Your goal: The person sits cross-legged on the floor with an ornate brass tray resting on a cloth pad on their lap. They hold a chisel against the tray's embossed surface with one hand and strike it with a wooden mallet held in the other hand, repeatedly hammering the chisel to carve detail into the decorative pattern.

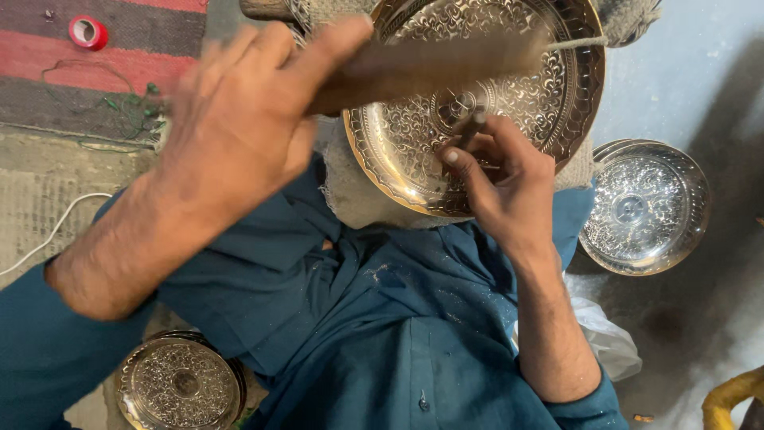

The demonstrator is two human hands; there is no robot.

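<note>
1. Red tape roll (87,32) lies on the striped rug (48,72), far left.
2. Left hand (239,119), blurred, is closed around a wooden mallet (430,68) above the brass tray (549,103).
3. Right hand (501,179) pinches a thin chisel (471,127) against the tray's centre.
4. Silver plate stack (649,207) sits right.

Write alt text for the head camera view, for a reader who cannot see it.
Seen from above, a person in teal clothes works on a large engraved brass plate resting on cloth in their lap. The right hand holds a thin metal punch against it, and the left hand grips a blurred wooden mallet. Smaller engraved plates lie on the floor nearby.
</note>
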